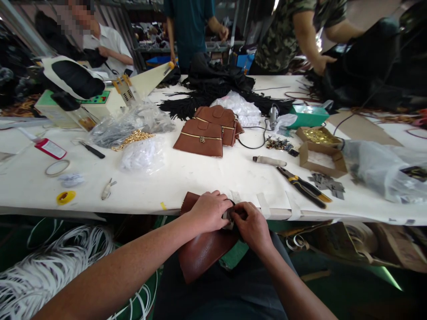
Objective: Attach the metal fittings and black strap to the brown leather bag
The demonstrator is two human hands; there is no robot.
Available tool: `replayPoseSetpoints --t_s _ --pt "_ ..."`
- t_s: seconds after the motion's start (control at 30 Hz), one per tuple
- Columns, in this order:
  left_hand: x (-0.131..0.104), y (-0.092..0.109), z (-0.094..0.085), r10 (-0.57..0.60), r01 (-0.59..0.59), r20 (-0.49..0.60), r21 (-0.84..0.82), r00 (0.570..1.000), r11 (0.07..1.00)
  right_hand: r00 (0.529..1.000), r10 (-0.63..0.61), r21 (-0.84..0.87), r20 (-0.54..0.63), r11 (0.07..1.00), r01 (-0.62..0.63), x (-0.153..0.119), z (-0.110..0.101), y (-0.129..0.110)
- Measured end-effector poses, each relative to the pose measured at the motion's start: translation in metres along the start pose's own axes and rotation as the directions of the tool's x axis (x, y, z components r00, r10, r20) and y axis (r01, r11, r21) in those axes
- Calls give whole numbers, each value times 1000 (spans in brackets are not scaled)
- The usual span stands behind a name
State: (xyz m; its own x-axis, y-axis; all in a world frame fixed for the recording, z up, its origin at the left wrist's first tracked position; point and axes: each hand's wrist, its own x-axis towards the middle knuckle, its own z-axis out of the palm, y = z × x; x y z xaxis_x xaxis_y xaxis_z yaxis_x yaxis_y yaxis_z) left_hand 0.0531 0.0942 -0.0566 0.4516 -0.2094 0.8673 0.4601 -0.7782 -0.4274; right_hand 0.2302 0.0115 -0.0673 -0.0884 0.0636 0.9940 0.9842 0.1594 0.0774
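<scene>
A brown leather piece [203, 255] hangs over the table's front edge and rests on my lap. My left hand [210, 211] is closed on it, fingers bent over its right side. Close beside it, my right hand [251, 224] pinches at a small thing between the two hands; the fingers mostly hide it, so its kind does not show. Under my right hand a bit of green material [234, 255] shows on my lap. Brown leather pieces with zips [200, 140] lie stacked farther back on the table.
Pliers [303, 186], metal plates [328, 184] and small cardboard boxes [322, 160] lie to the right. A red-labelled bottle [50, 148], a black-handled tool [92, 150] and a yellow tape roll [66, 197] lie left. White strips [56, 266] pile below. Several people stand or sit across the table.
</scene>
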Motion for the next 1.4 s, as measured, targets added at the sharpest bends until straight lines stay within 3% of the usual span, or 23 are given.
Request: replayPoseSetpoints --t_s 0.2,0.47,0.53,0.6,0.67,0.73,0.83,0.9,0.97,1.07,1.17,1.27,1.33,1.4 --pt "-1 -1 -3 -5 3 31 51 1000 999 996 85 -5 30 996 -85 5 -2 -2" --pt "3 -6 0 0 -3 52 57 999 998 993 54 12 107 998 -55 5 -12 1" --pt "3 -7 1 -11 9 61 35 998 999 997 43 35 69 998 -46 14 -29 11" --pt "3 -7 1 -22 22 69 6 997 1000 995 -12 -26 -100 1000 10 30 -58 30" --pt "4 -7 0 -29 30 76 -8 997 1000 942 -138 -187 -306 979 83 52 -93 57" --pt "5 -7 0 -27 28 77 -10 997 1000 880 -191 -390 -435 921 7 76 -126 86" --pt "6 -9 0 -9 10 61 -19 998 1000 911 -103 -474 -399 874 -108 105 -158 120" --pt "6 -9 1 -11 13 59 -31 998 999 941 -59 -501 -334 856 -124 113 -165 127" --pt "7 -8 2 -22 25 66 -43 998 999 941 -82 -545 -329 830 -118 118 -164 119" --pt "7 -6 1 -24 27 79 -42 997 999 917 -235 -627 -322 779 -21 137 -151 92" --pt "7 -4 -2 -17 19 79 -20 997 1000 946 -312 -685 -87 708 170 179 -135 65" --pt "6 -5 -3 -13 14 79 -11 997 1000 963 -246 -667 107 700 253 220 -122 49" --pt "5 -6 -1 -2 3 70 -10 998 1000 957 -268 -654 115 705 275 229 -119 39" --pt "5 -6 0 11 -10 57 -12 998 1000 934 -357 -573 -14 769 285 217 -119 26"
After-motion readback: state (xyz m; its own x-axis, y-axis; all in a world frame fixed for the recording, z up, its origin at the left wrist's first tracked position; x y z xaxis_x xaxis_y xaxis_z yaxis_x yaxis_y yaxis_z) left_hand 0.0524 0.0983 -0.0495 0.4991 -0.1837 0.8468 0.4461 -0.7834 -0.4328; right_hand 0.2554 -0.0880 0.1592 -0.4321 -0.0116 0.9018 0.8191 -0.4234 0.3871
